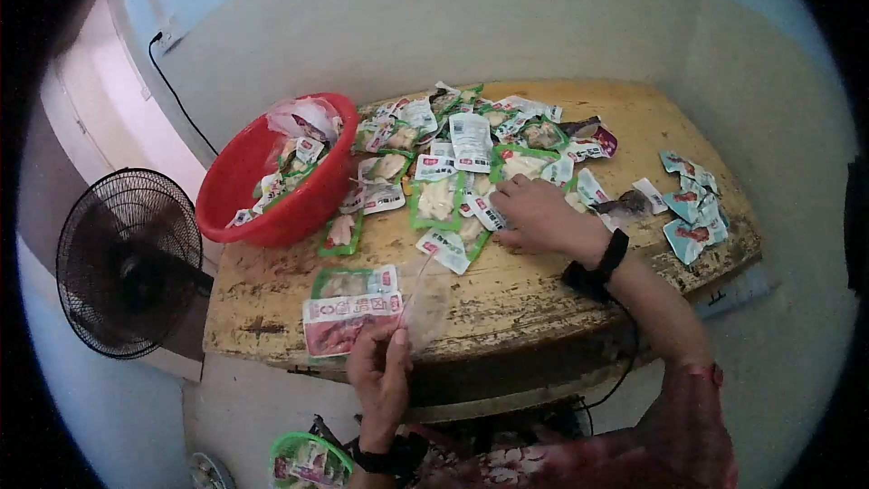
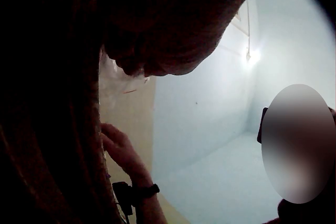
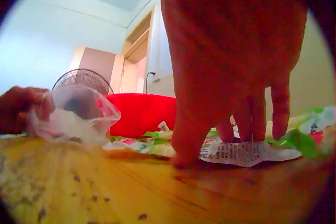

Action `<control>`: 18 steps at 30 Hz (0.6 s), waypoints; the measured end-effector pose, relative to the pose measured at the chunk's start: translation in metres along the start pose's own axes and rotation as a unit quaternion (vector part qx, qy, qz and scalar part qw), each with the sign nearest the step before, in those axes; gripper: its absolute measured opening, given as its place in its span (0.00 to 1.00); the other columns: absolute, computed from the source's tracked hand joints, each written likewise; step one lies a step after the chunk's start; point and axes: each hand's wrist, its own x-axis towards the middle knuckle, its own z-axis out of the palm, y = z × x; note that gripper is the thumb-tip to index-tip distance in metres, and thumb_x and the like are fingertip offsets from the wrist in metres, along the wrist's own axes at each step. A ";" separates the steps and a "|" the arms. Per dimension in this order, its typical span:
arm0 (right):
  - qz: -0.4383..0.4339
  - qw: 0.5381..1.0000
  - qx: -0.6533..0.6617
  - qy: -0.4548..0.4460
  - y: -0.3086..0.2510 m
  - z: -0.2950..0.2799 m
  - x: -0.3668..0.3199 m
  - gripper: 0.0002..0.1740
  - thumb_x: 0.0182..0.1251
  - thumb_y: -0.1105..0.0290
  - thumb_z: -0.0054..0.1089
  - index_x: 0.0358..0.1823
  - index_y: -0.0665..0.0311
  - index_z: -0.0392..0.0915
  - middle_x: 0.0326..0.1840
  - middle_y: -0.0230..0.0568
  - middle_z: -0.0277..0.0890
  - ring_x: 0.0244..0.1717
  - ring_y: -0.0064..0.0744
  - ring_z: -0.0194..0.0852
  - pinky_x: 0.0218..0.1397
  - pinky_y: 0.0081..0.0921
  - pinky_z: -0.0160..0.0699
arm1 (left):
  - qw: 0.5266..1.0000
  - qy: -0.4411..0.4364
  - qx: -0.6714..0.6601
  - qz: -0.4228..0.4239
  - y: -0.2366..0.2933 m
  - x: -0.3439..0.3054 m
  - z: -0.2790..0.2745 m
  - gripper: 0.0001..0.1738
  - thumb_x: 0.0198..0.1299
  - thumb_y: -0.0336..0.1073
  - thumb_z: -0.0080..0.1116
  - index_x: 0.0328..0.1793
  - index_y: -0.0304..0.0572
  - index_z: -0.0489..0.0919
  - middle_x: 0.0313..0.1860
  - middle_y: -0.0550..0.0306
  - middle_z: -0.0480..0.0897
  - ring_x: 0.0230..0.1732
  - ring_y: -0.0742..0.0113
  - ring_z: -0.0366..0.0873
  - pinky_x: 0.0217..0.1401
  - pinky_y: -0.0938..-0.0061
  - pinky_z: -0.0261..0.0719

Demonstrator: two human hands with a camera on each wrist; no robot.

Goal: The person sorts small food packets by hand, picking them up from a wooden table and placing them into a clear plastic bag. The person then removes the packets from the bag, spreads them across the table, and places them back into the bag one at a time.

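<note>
At the table's front edge, my left hand (image 1: 380, 371) pinches the rim of a clear plastic bag (image 1: 430, 308), which stands out in the right wrist view as a see-through bag (image 3: 79, 119). Beside that hand lies a red-and-white food packet (image 1: 353, 324), overlapping a green-edged packet (image 1: 348, 282). My right hand (image 1: 548, 217) reaches down into the spread of packets. Its straight fingers touch a white-labelled packet (image 3: 249, 153) lying on the table, with the thumb down at the near side. In the left wrist view the left hand (image 2: 157, 50) is mostly dark.
A red basin (image 1: 272, 181) with packets stands at the table's left. Several green-edged packets (image 1: 436, 202) spread across the middle, and light-blue packets (image 1: 695, 208) lie at the right. A fan (image 1: 127, 263) stands left; a green basket (image 1: 308, 462) sits below the table (image 1: 489, 317).
</note>
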 end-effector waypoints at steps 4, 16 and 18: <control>0.001 0.997 -0.078 -0.008 -0.007 0.009 0.001 0.17 0.63 0.58 0.64 0.43 0.65 0.83 0.44 0.43 0.83 0.50 0.48 0.81 0.56 0.49 0.77 | 1.000 -0.001 -0.001 -0.010 0.001 0.000 0.000 0.08 0.73 0.33 0.59 0.50 0.36 0.81 0.32 0.65 0.78 0.28 0.80 0.72 0.30 0.82 0.70; 0.145 0.877 0.334 0.313 -0.012 -0.068 -0.061 0.12 0.80 0.64 0.50 0.41 0.66 0.72 0.32 0.46 0.72 0.35 0.41 0.72 0.40 0.35 0.70 | 0.999 0.014 0.014 0.047 -0.003 -0.002 0.001 0.05 0.71 0.30 0.59 0.47 0.36 0.80 0.31 0.64 0.77 0.28 0.79 0.72 0.30 0.81 0.70; 0.133 0.863 0.373 0.314 -0.004 -0.061 -0.066 0.13 0.79 0.64 0.51 0.39 0.67 0.72 0.31 0.43 0.70 0.33 0.33 0.68 0.39 0.32 0.69 | 0.999 0.014 0.027 0.044 -0.005 -0.003 0.002 0.04 0.71 0.30 0.60 0.47 0.36 0.80 0.33 0.63 0.78 0.28 0.79 0.72 0.30 0.80 0.70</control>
